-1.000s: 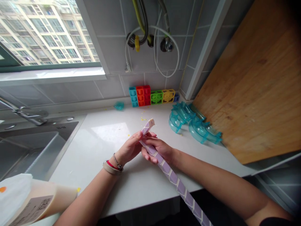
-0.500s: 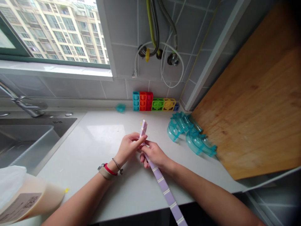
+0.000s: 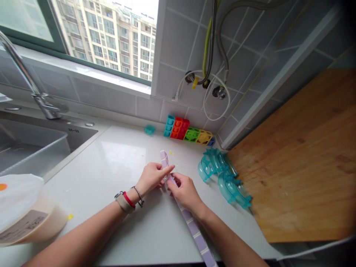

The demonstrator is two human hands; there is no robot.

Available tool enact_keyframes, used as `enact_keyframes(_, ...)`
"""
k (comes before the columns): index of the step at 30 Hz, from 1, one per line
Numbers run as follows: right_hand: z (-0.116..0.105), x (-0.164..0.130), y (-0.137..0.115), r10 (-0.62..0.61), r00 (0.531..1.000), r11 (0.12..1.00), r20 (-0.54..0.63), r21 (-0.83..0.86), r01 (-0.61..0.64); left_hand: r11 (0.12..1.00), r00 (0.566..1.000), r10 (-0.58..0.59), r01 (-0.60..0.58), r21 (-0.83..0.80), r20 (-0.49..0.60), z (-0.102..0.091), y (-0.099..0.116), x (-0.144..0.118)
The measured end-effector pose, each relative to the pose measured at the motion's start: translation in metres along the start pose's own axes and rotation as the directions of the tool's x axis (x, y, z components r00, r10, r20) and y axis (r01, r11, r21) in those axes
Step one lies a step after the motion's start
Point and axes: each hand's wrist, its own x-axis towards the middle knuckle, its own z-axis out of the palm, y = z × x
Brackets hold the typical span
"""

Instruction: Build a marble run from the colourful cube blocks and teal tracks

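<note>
Raised upright now, purple strip [image 3: 164,160] nears colored blocks [image 3: 189,132].

Left hand [image 3: 152,177] and right hand [image 3: 184,191] side by side, fingers curled closed, forearms angled inward, left wrist banded

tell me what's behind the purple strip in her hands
Behind the purple strip a row of coloured blocks stands against the tiled wall, with small yellow crumbs on the counter between. The left hand and right hand cover its middle.
</note>
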Motion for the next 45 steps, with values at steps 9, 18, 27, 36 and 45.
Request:
enact_keyframes(9, -0.004, -0.001, 0.004, 0.073, 0.997, 0.989, 0.024, 0.128, -0.076, 0.977, 0.983, -0.088, 0.116, -0.179, 0.161, -0.007, -0.001, 0.002)
enact_keyframes(18, -0.006, 0.010, 0.019, 0.106, 0.975, 0.934, 0.196, 0.317, -0.165, 0.770, 0.997, 0.018, 0.037, -0.638, 0.080, -0.024, 0.002, 0.018)
enact_keyframes(27, 0.001, 0.004, 0.021, 0.048, 0.927, 0.960, 0.371, 0.239, -0.146, 0.814, 0.983, 0.083, -0.160, -0.558, -0.161, -0.033, -0.003, 0.028)
enact_keyframes(36, -0.006, 0.037, 0.022, 0.099, 0.987, 0.922, 0.125, 0.361, -0.138, 0.921, 0.869, 0.386, -0.341, 0.189, -0.309, -0.018, -0.012, 0.019)
enact_keyframes(45, -0.021, 0.117, -0.090, 0.075, 0.960, 0.920, 0.269, 0.353, -0.171, 0.899, 0.898, 0.427, -0.434, 0.061, 0.105, 0.007, -0.024, -0.005)
